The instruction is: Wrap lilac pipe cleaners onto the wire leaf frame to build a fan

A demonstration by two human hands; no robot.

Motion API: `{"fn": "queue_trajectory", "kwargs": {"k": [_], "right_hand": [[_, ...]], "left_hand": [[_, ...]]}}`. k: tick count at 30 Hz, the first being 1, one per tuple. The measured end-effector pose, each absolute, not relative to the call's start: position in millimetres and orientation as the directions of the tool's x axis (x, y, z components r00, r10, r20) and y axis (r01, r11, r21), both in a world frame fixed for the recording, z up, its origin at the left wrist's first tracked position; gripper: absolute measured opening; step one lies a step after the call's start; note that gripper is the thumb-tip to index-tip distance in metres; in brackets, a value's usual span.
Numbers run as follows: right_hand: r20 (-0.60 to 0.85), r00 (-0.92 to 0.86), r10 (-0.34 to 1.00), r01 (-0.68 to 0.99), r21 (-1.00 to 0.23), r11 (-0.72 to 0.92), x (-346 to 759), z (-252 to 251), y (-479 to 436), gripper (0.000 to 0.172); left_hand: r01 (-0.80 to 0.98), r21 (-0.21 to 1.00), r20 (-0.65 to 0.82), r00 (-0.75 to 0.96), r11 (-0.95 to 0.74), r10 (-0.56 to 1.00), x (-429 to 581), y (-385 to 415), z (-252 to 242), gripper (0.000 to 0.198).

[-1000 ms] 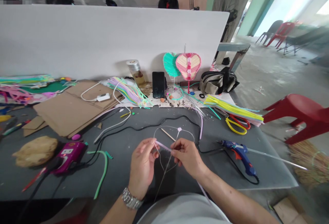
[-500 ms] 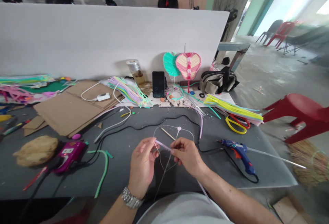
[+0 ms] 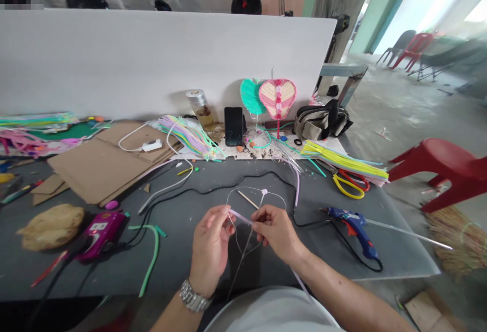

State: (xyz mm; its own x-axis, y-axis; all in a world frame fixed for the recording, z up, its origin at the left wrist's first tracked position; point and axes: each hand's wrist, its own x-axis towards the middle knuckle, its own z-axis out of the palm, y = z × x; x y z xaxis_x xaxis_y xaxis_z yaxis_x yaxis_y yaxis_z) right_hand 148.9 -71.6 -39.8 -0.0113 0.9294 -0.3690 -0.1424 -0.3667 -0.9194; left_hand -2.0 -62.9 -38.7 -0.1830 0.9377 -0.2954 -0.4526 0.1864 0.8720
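A lilac pipe cleaner (image 3: 240, 216) is stretched between my two hands above the table. My left hand (image 3: 210, 245) pinches its far end against the left side of a thin wire frame (image 3: 227, 197) bent into a heart-like loop. My right hand (image 3: 277, 231) grips the same pipe cleaner between thumb and fingers, over the loop's middle. Its loose tail (image 3: 302, 284) hangs below my right wrist. A pale lilac knot (image 3: 264, 192) marks the top of the frame, and a straight wire stem runs down toward my lap. A wooden stick (image 3: 248, 199) lies behind my hands.
A blue glue gun (image 3: 353, 225) lies right, near scissors (image 3: 349, 185) and yellow pipe cleaners (image 3: 342, 159). At left are a magenta device (image 3: 102, 233), a green pipe cleaner (image 3: 155, 258) and cardboard (image 3: 91, 169). A phone (image 3: 233, 126) and finished heart-shaped fans (image 3: 277, 98) stand behind; a black cord (image 3: 213, 189) crosses the table.
Both hands keep their hold on the pipe cleaner and frame, almost unmoved. The view has shifted very slightly.
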Motion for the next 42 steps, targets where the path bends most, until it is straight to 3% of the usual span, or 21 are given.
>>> {"fn": "queue_trajectory", "kwargs": {"k": [32, 42], "right_hand": [[-0.339, -0.034, 0.94, -0.121, -0.932, -0.34, 154, -39, -71, 0.024], [-0.329, -0.04, 0.943, -0.102, -0.938, -0.331, 155, -40, -71, 0.025]], "left_hand": [[-0.48, 0.867, -0.245, -0.179, 0.133, 0.953, 2, -65, -32, 0.028], [-0.494, 0.852, -0.292, -0.172, 0.174, 0.941, 2, -63, -31, 0.029]]}}
